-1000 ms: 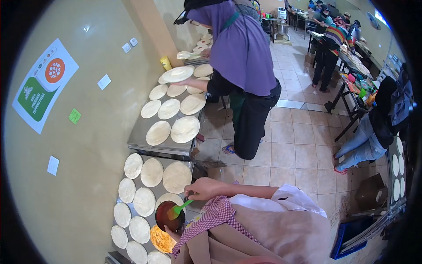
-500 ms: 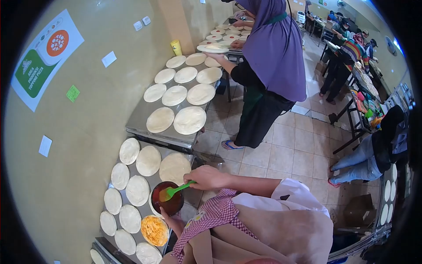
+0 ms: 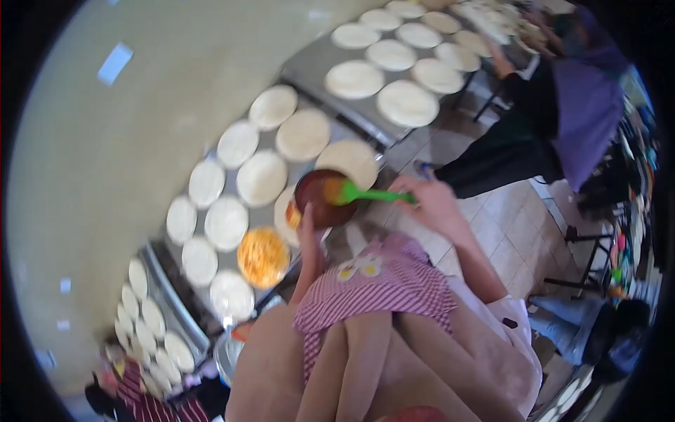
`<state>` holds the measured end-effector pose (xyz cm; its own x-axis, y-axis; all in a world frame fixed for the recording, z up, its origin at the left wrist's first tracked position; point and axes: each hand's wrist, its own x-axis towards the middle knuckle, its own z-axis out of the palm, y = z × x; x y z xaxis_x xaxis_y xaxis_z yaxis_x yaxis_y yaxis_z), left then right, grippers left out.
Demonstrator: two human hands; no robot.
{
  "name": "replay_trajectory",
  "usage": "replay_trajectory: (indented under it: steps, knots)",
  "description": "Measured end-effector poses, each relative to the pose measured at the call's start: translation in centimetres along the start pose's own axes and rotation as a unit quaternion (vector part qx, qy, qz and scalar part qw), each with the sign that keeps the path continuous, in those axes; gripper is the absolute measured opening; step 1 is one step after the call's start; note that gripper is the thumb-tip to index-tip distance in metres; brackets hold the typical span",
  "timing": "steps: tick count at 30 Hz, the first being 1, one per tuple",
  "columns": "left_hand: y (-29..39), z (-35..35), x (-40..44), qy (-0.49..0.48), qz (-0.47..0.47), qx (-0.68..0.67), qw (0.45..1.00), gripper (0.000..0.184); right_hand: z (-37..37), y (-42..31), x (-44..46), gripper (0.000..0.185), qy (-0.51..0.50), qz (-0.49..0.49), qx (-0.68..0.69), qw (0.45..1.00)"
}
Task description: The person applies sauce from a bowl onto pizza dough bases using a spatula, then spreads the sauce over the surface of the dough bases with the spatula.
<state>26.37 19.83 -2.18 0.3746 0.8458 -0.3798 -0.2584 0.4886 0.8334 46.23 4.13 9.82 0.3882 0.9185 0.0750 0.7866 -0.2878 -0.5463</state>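
Note:
My left hand holds a dark bowl of red sauce from its near side. In my right hand is the handle of a green brush, its head dipped into the bowl. Beneath the bowl lies a pale dough round, partly hidden, with some orange-red sauce on it. A round covered in orange sauce lies to the lower left. Plain dough rounds cover the metal table around it.
Beyond stands another metal table with several dough rounds. A person in purple works at its right. Lower left are a tray of rounds and a person in stripes. Another person in jeans stands at right.
The view has turned, so the tables now lie more to the centre. Sauce now shows on the round under the bowl. Both hands still hold the bowl and brush.

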Motion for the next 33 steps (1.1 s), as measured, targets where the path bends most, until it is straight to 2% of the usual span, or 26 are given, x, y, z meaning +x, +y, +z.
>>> replay_trajectory:
  steps: [1,4,6,9,15,19,22,27,30,33]
  knots:
    - [0.3,0.0,0.3,-0.003,0.017,0.016,1.000,0.052,-0.3,-0.5,0.1,0.019,0.006,-0.007,-0.009,1.000]
    - [0.1,-0.5,1.6,0.016,-0.025,0.033,0.999,0.049,-0.3,-1.2,0.9,0.019,0.011,-0.009,-0.041,0.999]
    - [-0.2,-0.4,1.5,0.006,-0.015,0.026,1.000,0.047,0.0,-1.5,0.9,0.018,0.007,0.011,-0.071,0.997]
    - [-0.3,0.0,1.1,-0.011,-0.008,0.035,0.999,0.048,2.7,-0.2,1.0,0.018,0.019,0.011,-0.104,0.994]
    - [-2.0,-1.4,1.0,0.018,-0.002,0.009,1.000,0.047,7.2,2.1,0.8,0.020,-0.006,0.065,0.066,0.996]
    - [-2.8,-3.6,1.2,0.045,-0.009,-0.021,0.999,0.047,8.7,3.3,0.0,0.024,-0.018,0.081,0.116,0.990]
    - [-3.2,-4.3,0.7,0.049,-0.033,-0.049,0.997,0.050,10.7,4.3,0.1,0.024,-0.047,0.078,0.202,0.975]
    - [-3.5,-6.4,-1.0,0.121,-0.012,-0.099,0.988,0.050,14.1,4.7,1.2,0.026,-0.082,0.066,0.351,0.931]
    - [-2.7,-8.2,-3.7,0.173,-0.018,-0.108,0.979,0.051,14.7,3.2,2.6,0.027,-0.050,0.019,0.355,0.933]
    - [-2.9,-11.4,-6.0,0.232,-0.029,-0.071,0.970,0.054,16.2,2.2,4.7,0.027,-0.031,-0.050,0.176,0.983]
